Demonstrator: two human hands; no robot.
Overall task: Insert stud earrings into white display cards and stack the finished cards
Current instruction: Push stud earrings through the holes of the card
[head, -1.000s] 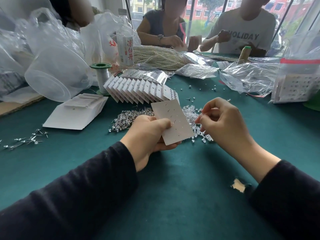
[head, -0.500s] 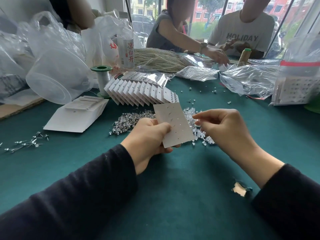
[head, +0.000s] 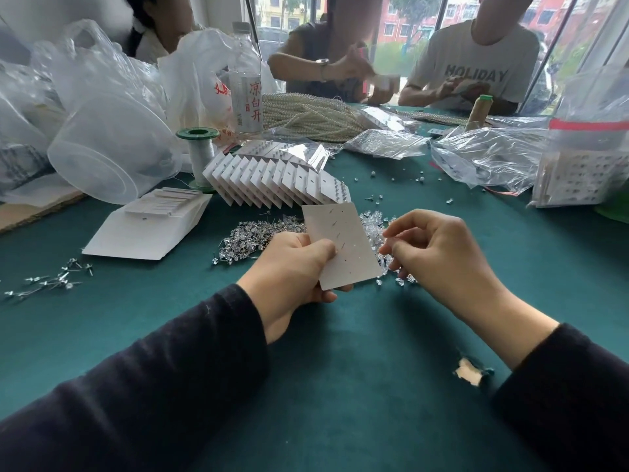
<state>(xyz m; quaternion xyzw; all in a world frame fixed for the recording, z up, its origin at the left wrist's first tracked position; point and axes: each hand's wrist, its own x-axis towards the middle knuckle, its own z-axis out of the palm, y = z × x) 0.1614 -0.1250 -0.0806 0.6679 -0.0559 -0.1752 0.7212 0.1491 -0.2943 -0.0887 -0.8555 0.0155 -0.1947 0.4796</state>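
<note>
1. The left hand (head: 292, 267) pinches the white display card (head: 343, 247) above the green table (head: 340, 386).
2. The right hand (head: 439, 253) curls its fingers beside the card; what they hold is unclear.
3. The card partly hides the stud earring pile (head: 252, 236); finished cards (head: 272, 182) fan behind.

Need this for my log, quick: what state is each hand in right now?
Left hand: holding the white card.
Right hand: fingers curled beside the card; whether its grip holds anything cannot be told.
</note>
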